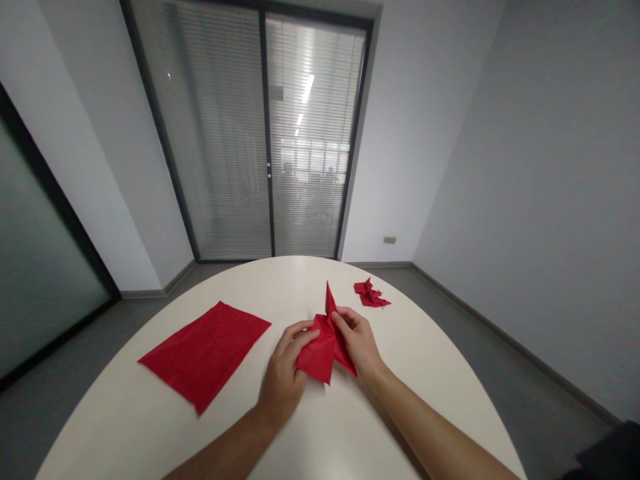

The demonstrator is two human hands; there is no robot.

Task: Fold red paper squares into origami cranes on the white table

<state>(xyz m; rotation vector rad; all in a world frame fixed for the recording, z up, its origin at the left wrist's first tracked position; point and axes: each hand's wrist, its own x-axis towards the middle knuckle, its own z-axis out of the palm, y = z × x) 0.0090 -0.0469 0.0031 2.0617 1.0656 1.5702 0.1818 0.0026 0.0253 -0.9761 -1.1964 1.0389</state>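
A partly folded piece of red paper (320,357) is between my two hands, just above the table. It has a narrow pointed flap standing up at the top and wider flaps spreading below. My left hand (287,365) grips its left side, with the fingers over the top and the thumb hidden. My right hand (359,339) pinches the base of the upright point between thumb and fingers. Left of my hands, a flat, creased sheet of red paper (207,353) lies on the table. Small folded red paper pieces (370,293) rest beyond my right hand.
The round cream table (295,277) has its curved far edge just past the paper pieces. Behind it stands a glass partition (225,167) with blinds. A dark object (607,453) shows at the lower right corner, its kind unclear.
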